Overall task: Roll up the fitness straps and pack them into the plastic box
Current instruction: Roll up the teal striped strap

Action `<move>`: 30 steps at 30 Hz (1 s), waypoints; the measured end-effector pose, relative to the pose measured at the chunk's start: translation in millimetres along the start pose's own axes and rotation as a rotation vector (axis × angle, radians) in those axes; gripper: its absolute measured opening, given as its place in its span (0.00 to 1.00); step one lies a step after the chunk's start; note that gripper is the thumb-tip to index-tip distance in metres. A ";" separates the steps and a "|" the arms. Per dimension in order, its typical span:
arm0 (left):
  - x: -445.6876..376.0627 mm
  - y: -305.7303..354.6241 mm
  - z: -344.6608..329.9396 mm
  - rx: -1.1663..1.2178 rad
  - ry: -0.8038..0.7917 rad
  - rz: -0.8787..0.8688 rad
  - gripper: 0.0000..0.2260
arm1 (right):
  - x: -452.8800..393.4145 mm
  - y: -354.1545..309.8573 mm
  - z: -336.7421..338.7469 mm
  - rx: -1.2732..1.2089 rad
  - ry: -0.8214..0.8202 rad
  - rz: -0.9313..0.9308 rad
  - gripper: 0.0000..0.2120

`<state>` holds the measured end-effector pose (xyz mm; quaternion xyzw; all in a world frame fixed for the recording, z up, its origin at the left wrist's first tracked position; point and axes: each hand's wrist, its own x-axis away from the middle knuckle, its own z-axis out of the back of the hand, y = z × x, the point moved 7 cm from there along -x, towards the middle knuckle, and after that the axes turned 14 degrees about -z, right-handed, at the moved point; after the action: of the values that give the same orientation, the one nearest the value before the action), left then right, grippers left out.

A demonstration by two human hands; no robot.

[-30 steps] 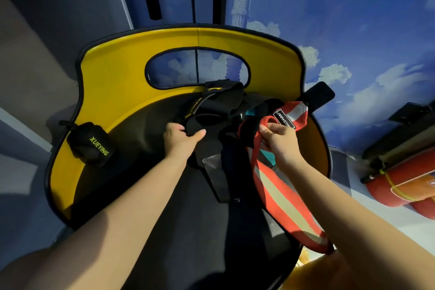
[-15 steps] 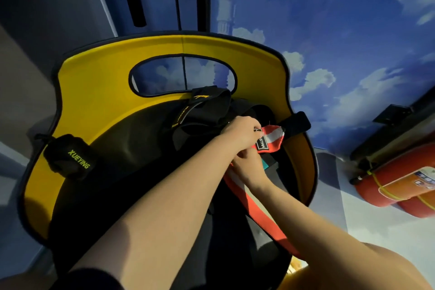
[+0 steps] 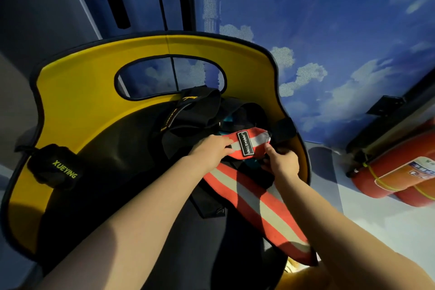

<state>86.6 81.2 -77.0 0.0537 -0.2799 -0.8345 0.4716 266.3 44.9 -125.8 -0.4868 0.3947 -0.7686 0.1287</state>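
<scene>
A red and grey striped fitness strap [image 3: 256, 202] with a black label runs from the chair's back towards me along the right of the seat. My left hand [image 3: 209, 150] pinches its far end at the left edge, beside the label. My right hand [image 3: 281, 162] pinches the same end from the right and below. A pile of black straps [image 3: 188, 120] with yellow lettering lies just behind that end, against the backrest. A rolled black strap marked XUEYING [image 3: 55, 168] sits at the seat's left edge. No plastic box is in view.
Everything lies on a chair with a black seat [image 3: 131, 190] and a yellow backrest [image 3: 94, 82] with an oval cut-out. Red fire extinguishers [image 3: 395, 174] lie on the floor to the right. A blue cloud-painted wall [image 3: 329, 30] is behind.
My hands have parted: the left moved to the left edge of the striped strap's end, the right to its right side. The end now lies spread flat with its label facing up.
</scene>
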 end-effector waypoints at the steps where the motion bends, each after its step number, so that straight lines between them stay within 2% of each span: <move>1: 3.0 -0.7 -0.6 0.000 0.001 -0.007 0.16 | 1.1 -6.2 -0.9 0.063 0.036 0.069 0.15; 3: 9.1 -1.6 -2.1 0.005 0.002 -0.022 0.18 | 11.8 -17.3 -5.9 0.200 0.097 0.199 0.12; 5: 13.1 -2.8 -1.0 0.017 0.030 -0.022 0.20 | 21.5 -22.8 -10.5 0.223 0.127 0.275 0.14; 10: 18.2 9.6 2.5 -0.117 0.136 -0.023 0.31 | 54.8 -33.0 -29.0 0.196 0.043 0.447 0.13; 13: 20.7 13.3 -0.3 -0.037 0.200 0.033 0.35 | 76.6 -41.7 -37.8 0.113 -0.079 0.492 0.08; 15: 24.1 7.5 0.9 0.097 0.328 0.078 0.31 | 84.6 -43.9 -44.5 0.058 -0.192 0.494 0.11; 17: 29.2 -1.4 4.5 0.314 0.491 0.097 0.22 | 92.9 -44.9 -52.5 0.074 -0.278 0.537 0.12; 20: 37.0 -14.4 12.4 0.583 0.627 0.127 0.12 | 98.7 -46.9 -61.5 0.132 -0.307 0.614 0.11; 24: 51.0 -29.2 36.7 0.697 0.742 0.138 0.11 | 96.8 -57.5 -63.0 0.174 -0.255 0.687 0.10; 30: 80.0 -53.3 74.7 0.917 0.828 0.149 0.11 | 106.7 -59.2 -100.3 0.293 -0.508 0.669 0.19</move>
<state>-24.2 68.2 -28.1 0.5504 -0.4066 -0.5040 0.5270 139.5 69.8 -34.9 -0.4822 0.3732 -0.5885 0.5310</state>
